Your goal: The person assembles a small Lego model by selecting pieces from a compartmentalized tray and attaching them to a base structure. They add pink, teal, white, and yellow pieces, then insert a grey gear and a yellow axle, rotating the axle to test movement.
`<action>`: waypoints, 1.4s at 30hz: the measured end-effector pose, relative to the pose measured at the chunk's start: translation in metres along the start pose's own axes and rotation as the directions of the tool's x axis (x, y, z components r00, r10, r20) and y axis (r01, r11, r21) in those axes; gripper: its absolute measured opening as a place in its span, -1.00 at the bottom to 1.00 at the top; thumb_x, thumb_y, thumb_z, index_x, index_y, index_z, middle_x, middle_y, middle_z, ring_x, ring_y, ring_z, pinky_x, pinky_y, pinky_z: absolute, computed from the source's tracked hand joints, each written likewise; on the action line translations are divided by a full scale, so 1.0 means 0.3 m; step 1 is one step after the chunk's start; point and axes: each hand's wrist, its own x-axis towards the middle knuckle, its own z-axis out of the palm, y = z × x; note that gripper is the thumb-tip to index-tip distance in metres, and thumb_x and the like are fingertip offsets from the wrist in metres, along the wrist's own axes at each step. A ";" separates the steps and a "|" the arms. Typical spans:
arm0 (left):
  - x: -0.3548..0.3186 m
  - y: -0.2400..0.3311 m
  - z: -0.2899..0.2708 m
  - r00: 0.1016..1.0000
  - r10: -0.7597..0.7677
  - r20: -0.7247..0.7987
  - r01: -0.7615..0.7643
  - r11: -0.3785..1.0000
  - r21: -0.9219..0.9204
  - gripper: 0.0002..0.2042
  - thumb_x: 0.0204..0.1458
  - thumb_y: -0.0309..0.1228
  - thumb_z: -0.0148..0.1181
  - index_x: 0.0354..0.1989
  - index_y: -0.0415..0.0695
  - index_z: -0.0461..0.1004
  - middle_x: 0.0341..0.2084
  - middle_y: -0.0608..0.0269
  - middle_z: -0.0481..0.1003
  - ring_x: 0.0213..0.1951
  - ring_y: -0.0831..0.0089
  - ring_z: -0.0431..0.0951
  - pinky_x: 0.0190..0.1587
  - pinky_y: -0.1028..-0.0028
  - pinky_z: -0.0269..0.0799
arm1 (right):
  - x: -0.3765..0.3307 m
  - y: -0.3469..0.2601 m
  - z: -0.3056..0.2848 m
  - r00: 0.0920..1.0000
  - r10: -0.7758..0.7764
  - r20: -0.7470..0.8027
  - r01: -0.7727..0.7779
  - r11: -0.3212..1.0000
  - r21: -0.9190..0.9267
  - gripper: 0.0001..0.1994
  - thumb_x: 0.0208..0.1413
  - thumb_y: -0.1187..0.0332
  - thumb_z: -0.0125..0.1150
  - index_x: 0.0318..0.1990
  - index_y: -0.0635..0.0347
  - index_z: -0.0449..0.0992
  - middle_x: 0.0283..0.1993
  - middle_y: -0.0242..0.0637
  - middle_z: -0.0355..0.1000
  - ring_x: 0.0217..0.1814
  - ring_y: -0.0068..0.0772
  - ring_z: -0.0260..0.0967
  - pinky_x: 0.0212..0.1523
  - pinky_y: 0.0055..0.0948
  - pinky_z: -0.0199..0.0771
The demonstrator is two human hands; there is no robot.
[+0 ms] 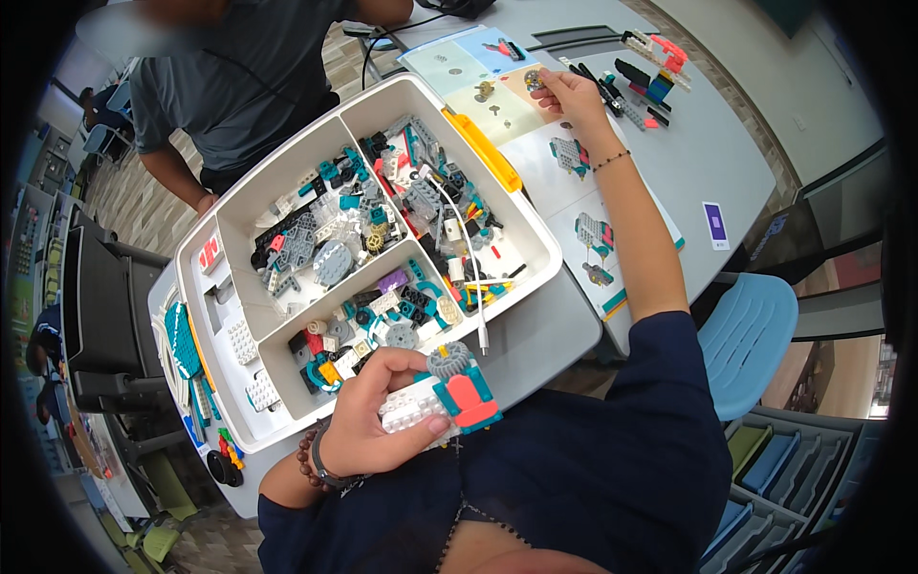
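Note:
My left hand [382,411] is closed round a toy brick model [416,407] with a white body, a teal and coral end and a grey gear [449,360] on top. It holds the model just off the near edge of the brick bin. At the far right, my right hand [572,98] reaches over an open picture booklet [535,182]. Its fingertips pinch a small round grey and yellow piece [534,80], whose exact kind is too small to tell. Printed brick assemblies show on the booklet's pages.
A white divided bin [550,251] holds loose bricks, gears and a white cable [469,239]. Another brick model [660,81] stands on the table beyond the booklet. A person [249,86] is across the bin. A blue chair [751,335] stands to the right.

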 end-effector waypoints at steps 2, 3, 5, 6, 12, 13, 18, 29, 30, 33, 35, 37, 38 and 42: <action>0.001 -0.010 -0.004 1.000 0.025 0.002 -0.025 0.999 0.028 -0.56 -0.09 -0.49 0.23 -0.07 -0.28 0.16 -0.33 0.11 0.50 -0.27 0.59 0.49 -0.28 0.62 0.36 | 0.004 -0.003 -0.009 0.999 0.037 -0.010 -0.037 0.997 0.074 -0.72 0.08 0.15 0.14 -0.34 0.22 0.52 -0.45 -0.34 0.50 -0.49 -0.67 0.35 -0.44 -0.72 0.31; 0.001 -0.013 -0.005 0.999 0.037 0.003 -0.037 0.998 0.043 -0.56 -0.09 -0.49 0.23 -0.07 -0.29 0.16 -0.33 0.11 0.50 -0.27 0.59 0.49 -0.29 0.62 0.36 | 0.004 -0.006 -0.008 0.999 0.052 -0.011 -0.051 0.994 0.094 -0.72 0.08 0.14 0.14 -0.36 0.21 0.51 -0.46 -0.34 0.50 -0.50 -0.67 0.35 -0.45 -0.71 0.31; 0.002 -0.004 -0.006 1.000 0.020 -0.001 -0.020 0.999 0.037 -0.56 -0.09 -0.49 0.23 -0.08 -0.29 0.17 -0.34 0.11 0.50 -0.28 0.59 0.49 -0.29 0.62 0.36 | 0.005 -0.012 -0.009 0.997 0.083 -0.010 -0.081 0.989 0.122 -0.72 0.08 0.14 0.14 -0.39 0.20 0.50 -0.48 -0.34 0.49 -0.51 -0.66 0.36 -0.47 -0.71 0.31; 0.002 -0.002 -0.006 1.000 0.012 -0.002 -0.011 0.999 0.035 -0.56 -0.10 -0.49 0.23 -0.08 -0.29 0.17 -0.34 0.11 0.50 -0.28 0.58 0.49 -0.29 0.62 0.36 | 0.006 -0.013 -0.011 0.995 0.100 -0.009 -0.098 0.986 0.131 -0.73 0.07 0.14 0.15 -0.41 0.19 0.49 -0.49 -0.34 0.48 -0.52 -0.66 0.36 -0.49 -0.71 0.31; 0.005 -0.028 -0.001 0.996 0.087 -0.028 -0.084 0.992 0.091 -0.56 -0.10 -0.48 0.23 -0.08 -0.30 0.17 -0.35 0.11 0.50 -0.30 0.56 0.50 -0.27 0.62 0.36 | 0.017 -0.032 -0.114 0.978 0.206 -0.028 -0.193 0.953 0.235 -0.75 0.00 0.15 0.22 -0.48 0.13 0.45 -0.58 -0.42 0.41 -0.61 -0.67 0.31 -0.60 -0.73 0.26; 0.001 -0.027 0.001 0.997 0.066 -0.027 -0.064 0.995 0.073 -0.56 -0.10 -0.48 0.23 -0.09 -0.30 0.17 -0.34 0.10 0.50 -0.29 0.55 0.50 -0.26 0.62 0.36 | 0.011 -0.042 -0.144 0.970 0.236 -0.055 -0.220 0.953 0.208 -0.75 -0.01 0.15 0.23 -0.49 0.12 0.44 -0.59 -0.43 0.39 -0.62 -0.68 0.30 -0.62 -0.74 0.25; -0.021 -0.039 0.010 1.000 -0.002 -0.011 0.002 1.000 0.018 -0.53 -0.09 -0.48 0.23 -0.03 -0.31 0.15 -0.27 0.05 0.48 -0.21 0.53 0.48 -0.16 0.58 0.34 | -0.045 0.033 -0.385 0.893 0.318 -0.320 -0.352 0.934 -0.054 -0.70 -0.09 0.11 0.24 -0.48 0.19 0.50 -0.58 -0.39 0.38 -0.66 -0.66 0.22 -0.71 -0.66 0.15; 0.025 -0.258 0.078 0.918 -0.191 0.348 0.308 0.895 -0.321 -0.48 0.11 -0.42 0.05 0.21 -0.25 0.02 -0.03 0.26 0.31 -0.05 0.62 0.32 0.02 0.56 0.24 | -0.140 0.080 -0.513 0.870 -0.121 -0.477 -0.335 0.564 -0.755 -0.68 -0.10 0.12 0.21 -0.48 0.26 0.52 -0.54 -0.18 0.47 -0.53 -0.36 0.41 -0.47 -0.42 0.38; 0.024 -0.278 0.081 0.902 -0.222 0.371 0.352 0.874 -0.334 -0.48 0.11 -0.39 0.05 0.21 -0.26 0.02 -0.02 0.25 0.31 -0.02 0.59 0.31 0.04 0.54 0.23 | -0.122 0.067 -0.486 0.886 -0.196 -0.420 -0.202 0.652 -0.730 -0.72 -0.08 0.14 0.20 -0.43 0.21 0.53 -0.47 -0.18 0.49 -0.40 -0.25 0.45 -0.33 -0.37 0.40; 0.036 -0.260 0.080 0.933 -0.118 0.340 0.236 0.913 -0.332 -0.50 0.12 -0.37 0.04 0.18 -0.27 0.06 -0.01 0.23 0.32 0.01 0.57 0.30 0.07 0.50 0.20 | -0.071 -0.049 -0.253 0.927 -0.357 -0.110 0.174 0.673 -0.719 -0.81 -0.03 0.28 0.17 -0.33 0.20 0.53 -0.40 -0.25 0.46 -0.40 -0.41 0.39 -0.36 -0.46 0.36; 0.040 -0.271 0.069 0.920 -0.142 0.366 0.272 0.903 -0.333 -0.46 0.10 -0.38 0.08 0.21 -0.23 0.02 0.01 0.23 0.30 0.03 0.55 0.30 0.08 0.48 0.21 | -0.032 -0.113 -0.085 0.919 -0.371 0.135 0.342 0.577 -0.741 -0.78 -0.03 0.31 0.16 -0.23 0.19 0.51 -0.23 -0.21 0.42 -0.28 -0.38 0.39 -0.27 -0.44 0.38; 0.041 -0.277 0.060 0.911 -0.160 0.380 0.291 0.902 -0.317 -0.44 0.09 -0.39 0.09 0.22 -0.22 0.01 0.02 0.23 0.30 0.04 0.55 0.30 0.09 0.48 0.21 | 0.038 -0.105 0.030 0.855 -0.418 0.308 0.497 0.487 -0.718 -0.74 -0.03 0.34 0.14 -0.15 0.17 0.49 -0.10 -0.18 0.36 -0.18 -0.28 0.38 -0.15 -0.40 0.39; 0.042 -0.276 0.057 0.909 -0.165 0.381 0.292 0.907 -0.304 -0.44 0.09 -0.39 0.09 0.22 -0.22 0.01 0.02 0.23 0.30 0.04 0.55 0.30 0.09 0.48 0.21 | 0.090 -0.062 0.061 0.786 -0.484 0.386 0.596 0.425 -0.681 -0.72 -0.03 0.37 0.13 -0.12 0.16 0.48 -0.06 -0.18 0.34 -0.15 -0.21 0.38 -0.10 -0.38 0.38; 0.042 -0.282 0.054 0.902 -0.187 0.388 0.311 0.907 -0.285 -0.44 0.08 -0.38 0.10 0.21 -0.23 0.02 0.02 0.22 0.30 0.04 0.54 0.30 0.09 0.48 0.21 | 0.223 0.045 0.096 0.840 -0.297 0.453 0.542 0.433 -0.721 -0.73 -0.03 0.44 0.13 -0.12 0.16 0.50 -0.13 -0.13 0.38 -0.14 -0.15 0.38 -0.06 -0.37 0.37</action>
